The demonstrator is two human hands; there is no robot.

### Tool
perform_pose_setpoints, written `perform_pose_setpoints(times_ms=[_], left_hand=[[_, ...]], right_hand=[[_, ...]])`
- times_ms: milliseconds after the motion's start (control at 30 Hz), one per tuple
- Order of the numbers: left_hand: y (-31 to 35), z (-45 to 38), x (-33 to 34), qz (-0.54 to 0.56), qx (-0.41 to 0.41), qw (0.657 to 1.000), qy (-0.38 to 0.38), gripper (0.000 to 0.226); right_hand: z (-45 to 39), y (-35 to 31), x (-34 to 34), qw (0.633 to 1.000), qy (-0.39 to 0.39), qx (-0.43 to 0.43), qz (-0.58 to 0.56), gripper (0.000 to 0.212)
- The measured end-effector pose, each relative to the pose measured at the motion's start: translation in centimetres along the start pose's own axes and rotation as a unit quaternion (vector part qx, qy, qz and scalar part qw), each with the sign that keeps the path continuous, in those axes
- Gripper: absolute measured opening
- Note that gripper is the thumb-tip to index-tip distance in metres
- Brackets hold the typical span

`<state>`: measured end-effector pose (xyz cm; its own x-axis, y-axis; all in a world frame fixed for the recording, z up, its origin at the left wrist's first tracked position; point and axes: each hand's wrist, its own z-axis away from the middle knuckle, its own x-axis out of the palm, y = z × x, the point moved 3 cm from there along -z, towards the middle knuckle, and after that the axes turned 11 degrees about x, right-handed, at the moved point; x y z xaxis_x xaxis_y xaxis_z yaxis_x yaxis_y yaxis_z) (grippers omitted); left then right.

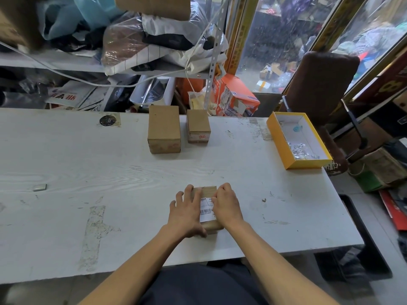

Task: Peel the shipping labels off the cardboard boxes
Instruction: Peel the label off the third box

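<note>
Shipping label (207, 211) is sitting atop the near cardboard box (207, 190) on the worktop (110, 172); left hand (187, 213) is bracing it, fingers spread, while right hand (226, 205) is curling at the label's edge. Tearing is likely if it's yanked fast.

Single head-mounted wide-angle view looks forward and down, close above both hands, across the tabletop (110, 172) toward rear shelving (66, 60).

My hands cover both sides of the label (206, 209) on the box (208, 225); its print is too small to read. The scraps in the yellow tray (278, 137), well right of the box, are unclear.
</note>
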<state>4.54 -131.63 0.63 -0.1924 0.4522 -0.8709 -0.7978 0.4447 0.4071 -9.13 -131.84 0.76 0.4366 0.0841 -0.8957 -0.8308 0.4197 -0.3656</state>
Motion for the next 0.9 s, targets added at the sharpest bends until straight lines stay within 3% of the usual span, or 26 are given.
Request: perform_pose_setpoints(times_ms=[400, 567, 700, 900], left_hand=[[0.0, 0.1, 0.2, 0.005, 0.0, 1.0, 0.017, 0.126], [0.1, 0.3, 0.2, 0.007, -0.003, 1.0, 0.012, 0.125], [0.2, 0.3, 0.1, 0.006, -0.004, 1.0, 0.011, 0.124], [0.0, 0.3, 0.1, 0.004, 0.001, 1.0, 0.007, 0.127]], right_hand=[[2.0, 0.5, -0.3, 0.999, 0.032, -0.038, -0.019, 0.006], [1.7, 0.6, -0.9, 0.998, 0.033, 0.004, -0.062, 0.029], [1.3, 0.5, -1.2, 0.998, 0.021, -0.004, -0.057, 0.013], [1.1, 0.4, -1.6, 0.999, 0.009, 0.009, -0.052, 0.013]])
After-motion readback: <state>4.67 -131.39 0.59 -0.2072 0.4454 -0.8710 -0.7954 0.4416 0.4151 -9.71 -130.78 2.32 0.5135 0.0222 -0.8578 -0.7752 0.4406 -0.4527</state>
